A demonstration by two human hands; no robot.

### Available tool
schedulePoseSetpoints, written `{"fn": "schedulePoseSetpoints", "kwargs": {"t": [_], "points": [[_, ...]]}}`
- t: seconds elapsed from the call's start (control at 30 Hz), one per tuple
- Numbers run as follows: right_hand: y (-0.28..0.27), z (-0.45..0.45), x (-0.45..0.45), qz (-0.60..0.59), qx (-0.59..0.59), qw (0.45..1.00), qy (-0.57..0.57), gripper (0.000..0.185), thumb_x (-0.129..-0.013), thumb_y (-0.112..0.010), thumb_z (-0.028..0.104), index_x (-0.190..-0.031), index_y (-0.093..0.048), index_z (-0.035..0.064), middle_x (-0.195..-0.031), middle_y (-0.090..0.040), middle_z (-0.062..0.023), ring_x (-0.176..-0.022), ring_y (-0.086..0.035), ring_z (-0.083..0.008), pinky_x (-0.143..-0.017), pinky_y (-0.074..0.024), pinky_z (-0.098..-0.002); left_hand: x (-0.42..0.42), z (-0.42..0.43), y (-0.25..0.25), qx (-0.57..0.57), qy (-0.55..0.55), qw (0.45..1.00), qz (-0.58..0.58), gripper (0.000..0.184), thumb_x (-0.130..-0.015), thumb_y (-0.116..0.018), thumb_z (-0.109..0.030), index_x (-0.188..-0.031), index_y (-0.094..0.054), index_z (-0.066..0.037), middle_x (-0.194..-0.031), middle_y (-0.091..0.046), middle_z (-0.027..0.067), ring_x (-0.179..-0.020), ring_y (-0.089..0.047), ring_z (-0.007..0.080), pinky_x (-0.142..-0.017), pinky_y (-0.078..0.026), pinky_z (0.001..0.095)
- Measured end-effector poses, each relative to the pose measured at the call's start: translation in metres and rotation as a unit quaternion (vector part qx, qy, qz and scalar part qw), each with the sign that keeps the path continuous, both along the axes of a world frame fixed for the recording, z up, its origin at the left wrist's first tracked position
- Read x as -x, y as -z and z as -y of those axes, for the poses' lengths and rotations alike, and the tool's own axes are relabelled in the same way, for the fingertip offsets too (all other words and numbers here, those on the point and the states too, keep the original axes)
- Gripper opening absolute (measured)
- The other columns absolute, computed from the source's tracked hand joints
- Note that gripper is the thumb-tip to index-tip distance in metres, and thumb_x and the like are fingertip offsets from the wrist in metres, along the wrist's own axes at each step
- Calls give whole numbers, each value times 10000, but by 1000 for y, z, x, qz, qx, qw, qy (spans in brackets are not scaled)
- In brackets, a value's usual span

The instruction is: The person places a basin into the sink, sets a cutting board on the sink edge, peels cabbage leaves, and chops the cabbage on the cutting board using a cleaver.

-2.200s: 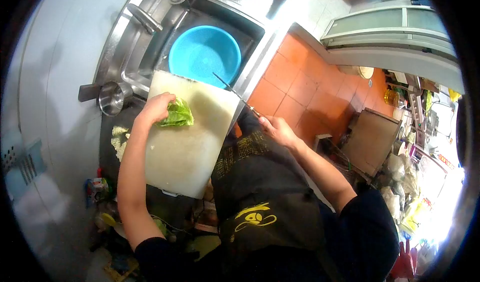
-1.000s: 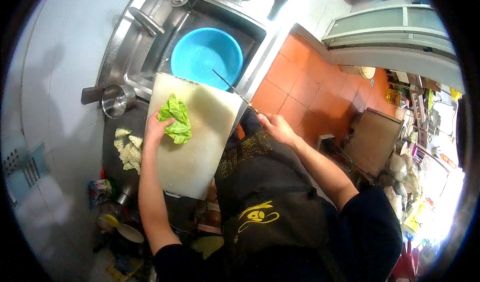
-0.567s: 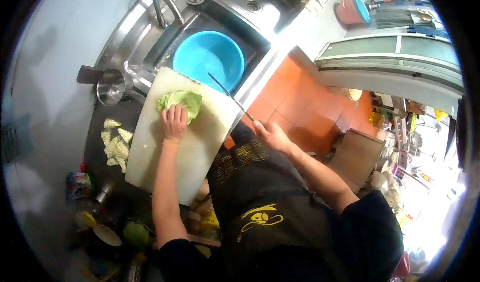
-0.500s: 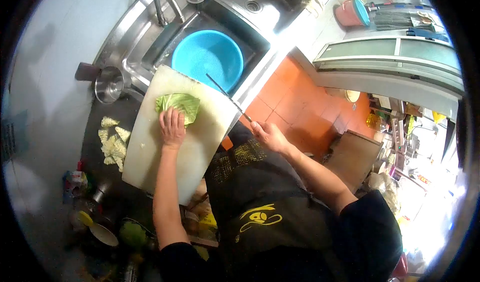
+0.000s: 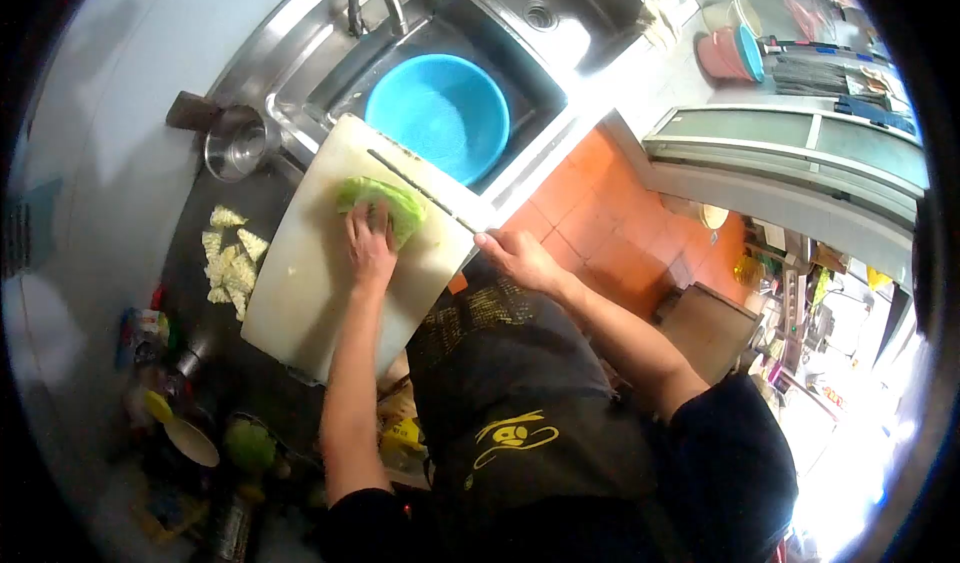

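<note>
Green cabbage leaves (image 5: 402, 206) lie in a bunched piece on the white cutting board (image 5: 300, 293). My left hand (image 5: 371, 248) presses down on them with bent fingers, gripping the near side. In my right hand (image 5: 522, 260) is a knife (image 5: 418, 185), seen nearly edge-on along its spine. Its blade is over the board's right part, just right of the leaves; whether it touches them I cannot tell. Pale, cut cabbage chunks (image 5: 232, 275) form a small heap on the dark counter to the left of the board.
A blue basin (image 5: 437, 113) sits in the sink beyond the board, near the faucet (image 5: 385, 1). A metal pot (image 5: 236, 145) stands on the counter at the board's upper left. Jars and a green vegetable (image 5: 250, 445) crowd the lower left. Orange floor tiles (image 5: 590, 198) show at right.
My right hand has brought the knife leftward over the board, beside the cabbage. My left hand has shifted on the leaves, its fingers more bent, and the leaves look more bunched. The view has shifted slightly.
</note>
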State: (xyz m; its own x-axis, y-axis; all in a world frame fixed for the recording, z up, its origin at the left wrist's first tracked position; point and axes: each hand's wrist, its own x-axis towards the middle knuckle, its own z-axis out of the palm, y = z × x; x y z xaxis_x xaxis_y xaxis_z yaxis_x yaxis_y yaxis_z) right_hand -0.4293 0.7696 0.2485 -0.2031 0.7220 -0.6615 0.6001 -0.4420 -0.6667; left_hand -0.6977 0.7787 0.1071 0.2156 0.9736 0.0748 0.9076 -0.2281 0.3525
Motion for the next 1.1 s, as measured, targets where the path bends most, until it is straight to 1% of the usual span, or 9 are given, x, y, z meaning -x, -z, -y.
{"fn": "schedulePoseSetpoints", "kwargs": {"t": [0.13, 0.23, 0.3, 0.33, 0.47, 0.73, 0.87, 1.0, 1.1], "points": [[2, -4, -5, -12, 9, 1000, -2, 591, -1037, -425, 487, -837, -611, -37, -689, -592, -260, -685, -620, -397, -687, -476, -478, 11, -6, 0, 33, 119, 991, -44, 446, -916, -572, -226, -1326, -533, -56, -1358, -488, 208, -1292, -424, 411, -1088, -399, 529], [10, -6, -1, -10, 3, 1000, -28, 598, -1042, -409, 487, -809, -606, -27, -686, -602, -247, -687, -614, -406, -687, -478, -479, 13, -18, 6, -73, 177, 979, -73, 450, -884, -567, -205, -1307, -536, -58, -1358, -483, 213, -1281, -436, 413, -1095, -396, 535], [23, 0, 3, -21, -2, 999, -28, 602, -1042, -407, 489, -801, -604, -26, -678, -601, -244, -685, -610, -417, -689, -481, -483, 17, -23, 20, -52, 194, 979, -23, 450, -866, -568, -203, -1290, -545, -56, -1336, -493, 217, -1269, -448, 412, -1094, -390, 546], [23, 1, 6, -35, 35, 999, -10, 600, -1040, -410, 486, -792, -605, -24, -674, -601, -252, -698, -609, -448, -692, -482, -500, 18, -20, 25, -54, 196, 979, -16, 452, -859, -572, -207, -1284, -547, -54, -1319, -501, 217, -1265, -453, 410, -1095, -386, 551], [37, 7, 10, -2, -7, 999, -38, 586, -1035, -423, 477, -790, -616, -19, -695, -613, -269, -739, -625, -466, -695, -484, -516, 8, -19, 20, -90, 190, 977, -43, 468, -841, -600, -238, -1268, -554, -53, -1250, -540, 207, -1250, -467, 397, -1104, -367, 563], [36, 1, 1, -4, 42, 998, -40, 612, -1035, -406, 502, -776, -627, -6, -690, -632, -215, -729, -643, -412, -712, -498, -483, -5, -26, 9, 2, 197, 977, -86, 483, -757, -699, -273, -1202, -621, -102, -1245, -556, 175, -1223, -493, 400, -1130, -334, 551], [36, 4, -4, -14, 26, 998, -55, 617, -1036, -399, 508, -777, -627, -3, -686, -641, -189, -721, -654, -384, -719, -504, -464, -2, -24, 17, -19, 193, 981, -13, 456, -733, -713, -264, -1156, -641, -113, -1239, -556, 168, -1222, -494, 405, -1130, -343, 549], [65, 4, 6, -35, 45, 998, -40, 616, -1034, -406, 508, -794, -622, -16, -702, -636, -219, -733, -650, -402, -729, -503, -473, -2, -24, 30, -71, 181, 981, 0, 409, -735, -694, -236, -1118, -642, -105, -1249, -540, 173, -1237, -469, 411, -1118, -358, 559], [80, 0, 15, -46, 12, 998, -35, 621, -1032, -406, 512, -802, -619, -24, -724, -631, -252, -757, -642, -433, -735, -497, -491, 5, -23, 29, -34, 179, 983, -24, 371, -748, -663, -208, -1097, -640, -85, -1243, -530, 194, -1237, -453, 424, -1101, -366, 574]]}}
